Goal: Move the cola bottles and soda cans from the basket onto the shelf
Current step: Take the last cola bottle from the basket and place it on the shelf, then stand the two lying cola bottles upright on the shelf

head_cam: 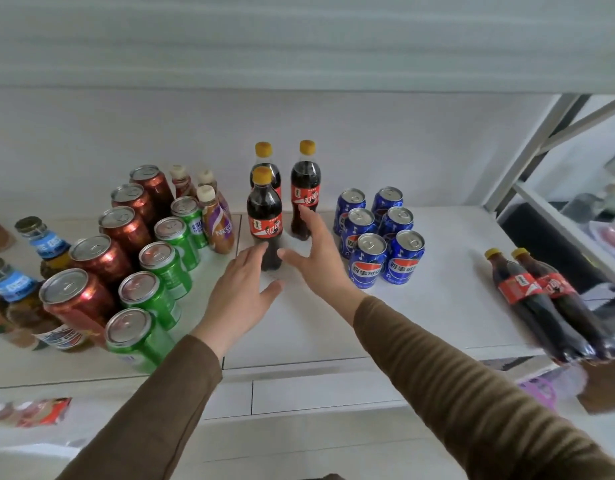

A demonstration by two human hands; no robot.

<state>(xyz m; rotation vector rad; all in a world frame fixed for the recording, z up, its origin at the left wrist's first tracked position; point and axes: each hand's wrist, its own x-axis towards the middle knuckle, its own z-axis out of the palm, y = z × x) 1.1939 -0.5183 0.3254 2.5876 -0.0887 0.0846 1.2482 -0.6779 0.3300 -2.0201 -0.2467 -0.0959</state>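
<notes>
Flanking the front bottle [264, 216] on the shelf [437, 306], left hand [245, 299] and right hand [316, 251] spread wide, holding nothing, likely steadying it upright in line.

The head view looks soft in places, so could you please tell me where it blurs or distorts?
Head view: centre sharp, the front cola bottle and blue cans readable; wide-angle bending tilts the red cans outward; the edges smear, notably the two lying bottles at right; lighting is even, with faint shadows.

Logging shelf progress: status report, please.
Left hand and right hand open, flanking front cola bottle. Two bottles lying at right. Nothing blocking.
</notes>
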